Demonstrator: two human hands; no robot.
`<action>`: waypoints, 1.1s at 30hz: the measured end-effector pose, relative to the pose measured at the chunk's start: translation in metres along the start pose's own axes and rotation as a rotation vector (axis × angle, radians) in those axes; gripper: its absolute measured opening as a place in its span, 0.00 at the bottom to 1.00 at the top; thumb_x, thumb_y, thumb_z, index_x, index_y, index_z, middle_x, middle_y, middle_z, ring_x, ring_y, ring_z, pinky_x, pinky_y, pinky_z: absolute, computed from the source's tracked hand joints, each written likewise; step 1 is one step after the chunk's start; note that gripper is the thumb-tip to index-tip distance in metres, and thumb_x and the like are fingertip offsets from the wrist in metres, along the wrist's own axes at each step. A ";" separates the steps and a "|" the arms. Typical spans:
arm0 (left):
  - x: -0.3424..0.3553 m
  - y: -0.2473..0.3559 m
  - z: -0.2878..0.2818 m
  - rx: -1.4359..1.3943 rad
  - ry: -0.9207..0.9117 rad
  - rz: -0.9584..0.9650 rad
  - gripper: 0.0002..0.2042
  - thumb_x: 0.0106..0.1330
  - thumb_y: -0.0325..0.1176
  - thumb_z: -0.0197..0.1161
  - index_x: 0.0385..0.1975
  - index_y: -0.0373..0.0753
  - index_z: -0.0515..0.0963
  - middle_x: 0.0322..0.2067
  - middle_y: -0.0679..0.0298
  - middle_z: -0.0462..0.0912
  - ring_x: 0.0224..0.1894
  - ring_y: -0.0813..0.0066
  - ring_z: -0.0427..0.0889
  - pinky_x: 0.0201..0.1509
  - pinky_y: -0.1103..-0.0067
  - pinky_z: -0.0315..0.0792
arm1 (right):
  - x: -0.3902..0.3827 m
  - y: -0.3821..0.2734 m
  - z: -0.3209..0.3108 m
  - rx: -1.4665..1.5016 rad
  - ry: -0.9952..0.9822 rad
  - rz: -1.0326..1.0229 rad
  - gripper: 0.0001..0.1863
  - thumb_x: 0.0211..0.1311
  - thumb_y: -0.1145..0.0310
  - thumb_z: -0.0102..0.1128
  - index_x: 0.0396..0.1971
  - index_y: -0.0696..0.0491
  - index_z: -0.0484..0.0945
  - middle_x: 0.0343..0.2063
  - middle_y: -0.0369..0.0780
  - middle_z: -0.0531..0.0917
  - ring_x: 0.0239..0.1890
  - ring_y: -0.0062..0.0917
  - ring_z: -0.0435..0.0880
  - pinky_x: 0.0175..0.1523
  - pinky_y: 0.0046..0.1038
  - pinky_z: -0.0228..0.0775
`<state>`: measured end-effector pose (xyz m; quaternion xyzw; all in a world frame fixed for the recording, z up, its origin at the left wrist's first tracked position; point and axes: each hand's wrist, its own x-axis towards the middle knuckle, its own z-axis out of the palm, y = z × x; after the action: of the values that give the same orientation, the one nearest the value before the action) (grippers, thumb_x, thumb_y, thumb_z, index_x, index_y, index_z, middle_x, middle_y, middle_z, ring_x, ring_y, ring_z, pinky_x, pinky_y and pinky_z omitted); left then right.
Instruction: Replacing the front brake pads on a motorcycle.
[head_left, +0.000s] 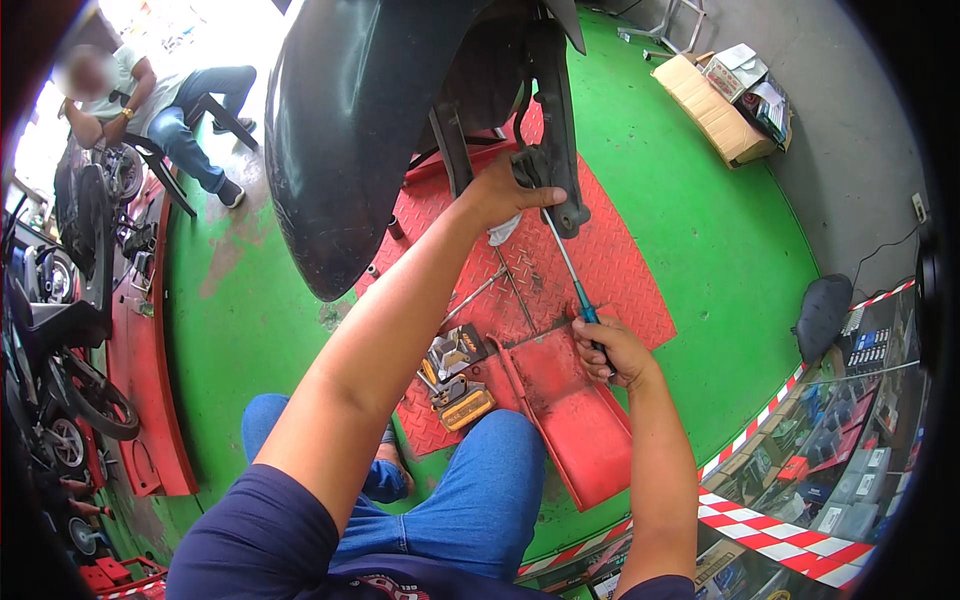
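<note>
My right hand [618, 352] is closed around the blue and black handle of a long screwdriver [583, 300]. Its shaft slants up and away to a dark brake caliper [530, 165] beside the motorcycle's fork leg [557, 120]. My left hand [497, 195] grips the caliper, with the thumb stretched along the screwdriver's far end. The tip is hidden by the thumb and the caliper. A large black fender [350, 130] hangs left of the fork, above my left forearm.
On the red tread-plate platform [640, 270] lie a T-handle wrench [475, 297], a yellow-and-black tool [463, 403], and a small black box [458, 348]. A red tray [580, 430] sits near my knee. A glass display case [840, 450] stands right; a seated person [150, 100] is far left.
</note>
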<state>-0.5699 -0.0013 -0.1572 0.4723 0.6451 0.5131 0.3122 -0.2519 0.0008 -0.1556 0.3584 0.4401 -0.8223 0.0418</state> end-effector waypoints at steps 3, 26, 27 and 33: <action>0.001 0.001 0.000 0.002 -0.028 0.012 0.53 0.43 0.57 0.85 0.59 0.22 0.65 0.52 0.46 0.83 0.58 0.59 0.82 0.64 0.72 0.72 | -0.001 -0.002 0.004 -0.022 0.035 -0.014 0.19 0.71 0.58 0.61 0.21 0.47 0.66 0.10 0.29 0.66 0.07 0.14 0.61 0.13 0.21 0.51; -0.015 0.022 0.001 0.242 0.092 -0.052 0.50 0.44 0.64 0.81 0.55 0.25 0.70 0.49 0.47 0.85 0.56 0.57 0.84 0.62 0.70 0.74 | 0.024 0.027 0.025 -0.867 0.720 -0.441 0.25 0.67 0.49 0.66 0.24 0.58 0.76 0.15 0.42 0.75 0.18 0.32 0.75 0.28 0.40 0.66; -0.013 0.022 -0.001 0.243 0.104 -0.037 0.50 0.44 0.64 0.81 0.55 0.25 0.70 0.49 0.47 0.85 0.56 0.57 0.84 0.62 0.70 0.74 | 0.019 0.022 0.019 -0.699 0.546 -0.308 0.25 0.67 0.47 0.65 0.24 0.56 0.77 0.14 0.39 0.73 0.16 0.29 0.73 0.24 0.37 0.64; -0.005 0.015 -0.001 0.125 -0.018 0.004 0.53 0.43 0.64 0.82 0.57 0.23 0.68 0.51 0.45 0.83 0.57 0.57 0.83 0.63 0.71 0.73 | -0.002 0.003 0.003 -0.282 0.191 -0.031 0.23 0.69 0.46 0.63 0.27 0.51 0.75 0.15 0.29 0.68 0.14 0.15 0.66 0.18 0.25 0.57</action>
<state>-0.5646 -0.0064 -0.1434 0.4966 0.6721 0.4683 0.2871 -0.2511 -0.0039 -0.1555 0.4185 0.5585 -0.7152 0.0369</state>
